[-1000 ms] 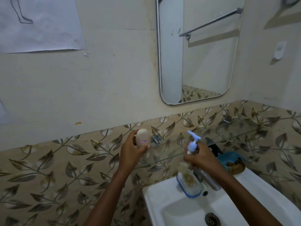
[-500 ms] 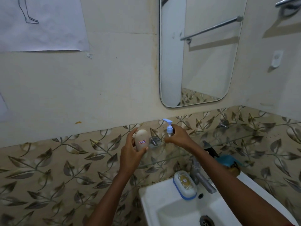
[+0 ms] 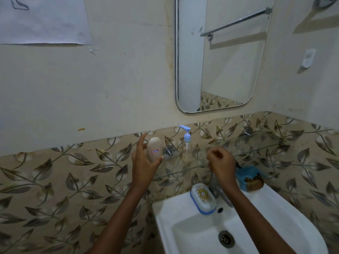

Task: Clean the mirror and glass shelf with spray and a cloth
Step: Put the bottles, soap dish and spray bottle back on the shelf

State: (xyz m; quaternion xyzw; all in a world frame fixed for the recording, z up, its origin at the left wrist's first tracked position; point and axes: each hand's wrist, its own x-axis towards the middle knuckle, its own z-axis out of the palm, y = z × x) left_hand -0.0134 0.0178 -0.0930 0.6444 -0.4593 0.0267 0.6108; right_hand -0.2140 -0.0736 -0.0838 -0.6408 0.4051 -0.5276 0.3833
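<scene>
A tall mirror (image 3: 223, 57) hangs on the wall above a clear glass shelf (image 3: 244, 153) on metal brackets. A beige bottle with a red label (image 3: 154, 151) stands at the shelf's left end; my left hand (image 3: 145, 163) curls loosely around it, thumb under its base, fingers spread. A clear pump bottle with a blue head (image 3: 186, 143) stands on the shelf just right of the bracket. My right hand (image 3: 221, 165) hovers right of it, fingers curled, holding nothing. No cloth is in view.
A white sink (image 3: 244, 222) sits below with a metal tap (image 3: 219, 192), a blue-rimmed soap box (image 3: 202, 197) on its rim and a blue dish (image 3: 249, 177) at the back right. Paper (image 3: 44, 21) is taped to the wall at upper left.
My right hand lifted the pump bottle from the sink up to the shelf, set it down, let go and drew back to the right. My left hand's fingers have loosened on the beige bottle.
</scene>
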